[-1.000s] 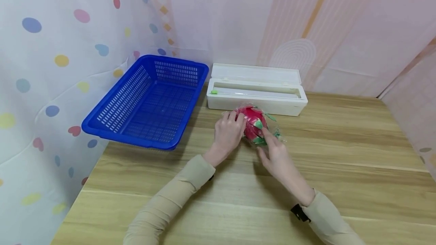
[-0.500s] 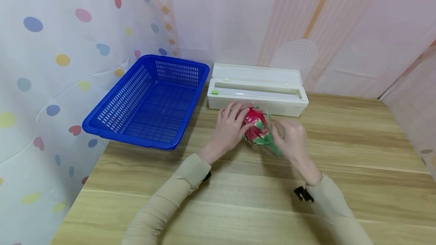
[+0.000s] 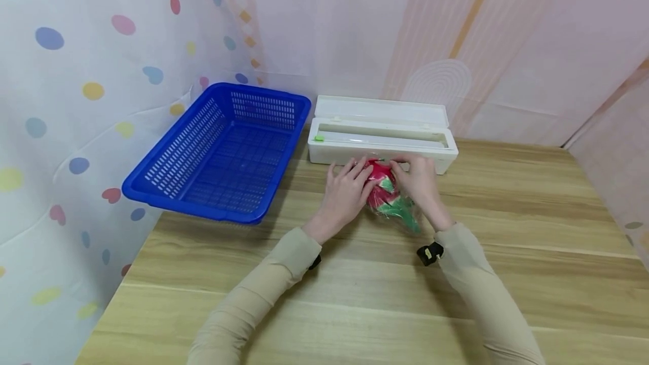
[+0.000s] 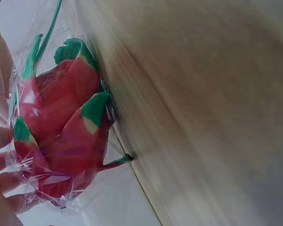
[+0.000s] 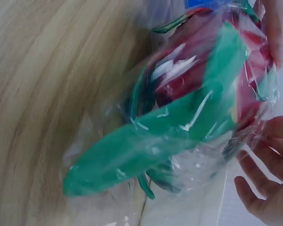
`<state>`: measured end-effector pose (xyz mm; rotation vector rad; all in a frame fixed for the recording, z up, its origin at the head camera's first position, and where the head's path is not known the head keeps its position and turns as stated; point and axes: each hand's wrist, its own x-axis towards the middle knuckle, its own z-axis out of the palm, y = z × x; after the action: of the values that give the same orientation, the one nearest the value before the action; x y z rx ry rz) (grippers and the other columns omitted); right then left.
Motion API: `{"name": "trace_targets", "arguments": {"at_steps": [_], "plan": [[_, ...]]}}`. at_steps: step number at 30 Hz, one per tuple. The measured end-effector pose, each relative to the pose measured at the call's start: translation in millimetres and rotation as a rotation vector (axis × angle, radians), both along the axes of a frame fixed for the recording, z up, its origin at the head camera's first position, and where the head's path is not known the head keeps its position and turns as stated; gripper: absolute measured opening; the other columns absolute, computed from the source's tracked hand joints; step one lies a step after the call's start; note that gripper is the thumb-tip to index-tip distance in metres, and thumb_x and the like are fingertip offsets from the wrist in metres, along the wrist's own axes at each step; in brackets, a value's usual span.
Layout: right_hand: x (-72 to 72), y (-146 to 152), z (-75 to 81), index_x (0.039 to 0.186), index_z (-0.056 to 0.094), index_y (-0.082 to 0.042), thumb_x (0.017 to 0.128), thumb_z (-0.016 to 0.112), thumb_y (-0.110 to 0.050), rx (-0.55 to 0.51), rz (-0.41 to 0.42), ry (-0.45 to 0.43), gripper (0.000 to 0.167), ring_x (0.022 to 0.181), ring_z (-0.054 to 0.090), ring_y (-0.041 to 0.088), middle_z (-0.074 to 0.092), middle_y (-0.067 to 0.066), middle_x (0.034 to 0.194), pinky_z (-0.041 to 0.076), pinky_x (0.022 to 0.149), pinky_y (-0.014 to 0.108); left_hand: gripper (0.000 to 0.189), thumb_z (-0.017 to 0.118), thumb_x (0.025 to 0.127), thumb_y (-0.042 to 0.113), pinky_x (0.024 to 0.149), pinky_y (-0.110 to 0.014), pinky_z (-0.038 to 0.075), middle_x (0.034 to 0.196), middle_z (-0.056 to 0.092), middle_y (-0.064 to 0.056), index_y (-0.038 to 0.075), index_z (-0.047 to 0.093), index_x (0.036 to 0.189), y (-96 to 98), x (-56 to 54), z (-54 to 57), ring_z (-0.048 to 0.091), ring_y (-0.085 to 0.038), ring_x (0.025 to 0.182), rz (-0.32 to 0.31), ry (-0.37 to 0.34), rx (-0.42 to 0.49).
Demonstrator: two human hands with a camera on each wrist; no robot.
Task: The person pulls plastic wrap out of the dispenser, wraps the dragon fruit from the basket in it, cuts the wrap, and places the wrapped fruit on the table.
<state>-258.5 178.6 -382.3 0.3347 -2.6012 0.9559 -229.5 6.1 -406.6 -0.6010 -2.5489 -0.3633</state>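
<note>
A red dragon fruit (image 3: 377, 176) with green-tipped scales lies on the table, wrapped in clear plastic film (image 5: 179, 160). My left hand (image 3: 345, 193) holds its left side, fingers spread over the far part and thumb on top. In the left wrist view, the fingers of the left hand (image 4: 4, 188) press into the film around the fruit. My right hand (image 3: 419, 180) is at the fruit's upper right, thumb and fingers pinching the film there. Long green scales (image 5: 141, 146) lie under the film toward the near right side.
Just behind the fruit stands a white cling film dispenser (image 3: 380, 154), lid raised, with a roll and a green slider (image 3: 319, 138). A blue plastic basket (image 3: 263, 207) sits to the left. Patterned curtains (image 3: 355, 27) enclose the wooden table (image 3: 355, 308).
My right hand has moved from the fruit's near side, out to the right, then up to its upper right. The left hand has spread its fingers and brought its thumb onto the fruit.
</note>
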Motion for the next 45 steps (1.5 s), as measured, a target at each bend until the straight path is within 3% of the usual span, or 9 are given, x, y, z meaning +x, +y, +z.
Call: {"name": "trace_targets", "arguments": {"at_steps": [10,16,21,25,33,36,39,41,45], "plan": [[7.9,-10,-2.8,0.092,0.072,0.004,0.091,0.062,-0.009,-0.042,0.005,0.125,0.017,0.088,0.069,0.032,0.073,0.02,0.091,0.056,0.077,0.043,0.02,0.062,0.091,0.033,0.096,-0.053,0.044,0.11,0.072,-0.003,0.016,0.073,0.094,8.9,-1.3,5.0,0.068,-0.022,0.099,0.079,0.097,0.119],[17.0,-16,-7.8,0.09,0.073,0.004,0.088,0.065,-0.006,0.01,0.043,0.154,0.014,0.088,0.068,0.033,0.072,0.019,0.089,0.055,0.076,0.043,0.019,0.064,0.09,0.032,0.089,-0.046,0.047,0.096,0.068,-0.001,0.016,0.071,0.095,12.9,-3.7,6.3,0.066,-0.022,0.09,0.122,0.091,0.144],[23.1,-17,-7.6,0.091,0.072,0.007,0.091,0.063,-0.014,0.021,0.072,0.116,0.023,0.083,0.063,0.031,0.069,0.019,0.088,0.053,0.07,0.04,0.024,0.065,0.089,0.028,0.085,-0.04,0.048,0.099,0.066,-0.001,0.016,0.065,0.11,14.2,-6.1,7.4,0.061,-0.023,0.089,0.107,0.092,0.129],[27.2,-17,-9.3,0.096,0.073,0.005,0.087,0.069,-0.015,0.083,0.128,0.168,0.023,0.087,0.064,0.03,0.07,0.017,0.094,0.054,0.073,0.04,0.03,0.062,0.092,0.027,0.08,-0.033,0.046,0.098,0.06,-0.005,0.011,0.065,0.117,13.2,-7.6,5.4,0.053,-0.022,0.087,0.103,0.092,0.057],[32.4,-21,-16.5,0.098,0.074,0.002,0.084,0.071,-0.01,0.172,0.108,0.376,0.018,0.093,0.069,0.031,0.073,0.016,0.1,0.054,0.079,0.044,0.019,0.063,0.092,0.024,0.076,-0.031,0.043,0.088,0.055,-0.005,0.009,0.074,0.094,11.2,-7.0,-2.1,0.052,-0.021,0.086,0.054,0.158,0.145],[34.5,-23,-18.2,0.095,0.075,0.0,0.083,0.07,-0.008,0.19,0.082,0.429,0.015,0.092,0.07,0.031,0.073,0.016,0.098,0.053,0.077,0.045,0.015,0.064,0.09,0.02,0.072,-0.028,0.046,0.084,0.057,-0.004,0.008,0.073,0.095,11.0,-7.8,-3.3,0.054,-0.02,0.083,0.017,0.187,0.182],[34.0,-25,-19.5,0.091,0.076,0.001,0.082,0.072,-0.006,0.145,0.057,0.438,0.012,0.086,0.071,0.031,0.074,0.018,0.092,0.054,0.075,0.044,0.018,0.068,0.087,0.013,0.073,-0.026,0.05,0.09,0.064,-0.006,0.005,0.069,0.103,10.9,-10.5,0.3,0.059,-0.02,0.085,-0.042,0.151,0.252],[32.8,-26,-20.0,0.087,0.076,0.001,0.081,0.072,-0.004,0.095,0.043,0.429,0.009,0.079,0.072,0.031,0.074,0.019,0.087,0.056,0.072,0.042,0.031,0.068,0.086,0.012,0.078,-0.028,0.051,0.098,0.067,-0.008,0.003,0.064,0.115,10.8,-12.6,4.6,0.06,-0.021,0.091,-0.055,0.093,0.271],[31.2,-28,-20.9,0.081,0.076,0.002,0.078,0.074,-0.002,0.014,0.036,0.43,0.006,0.064,0.07,0.03,0.073,0.018,0.076,0.057,0.06,0.04,0.043,0.061,0.089,0.017,0.083,-0.033,0.045,0.106,0.062,-0.009,0.004,0.056,0.129,10.8,-16.5,11.7,0.052,-0.024,0.097,-0.016,-0.052,0.134]]}}
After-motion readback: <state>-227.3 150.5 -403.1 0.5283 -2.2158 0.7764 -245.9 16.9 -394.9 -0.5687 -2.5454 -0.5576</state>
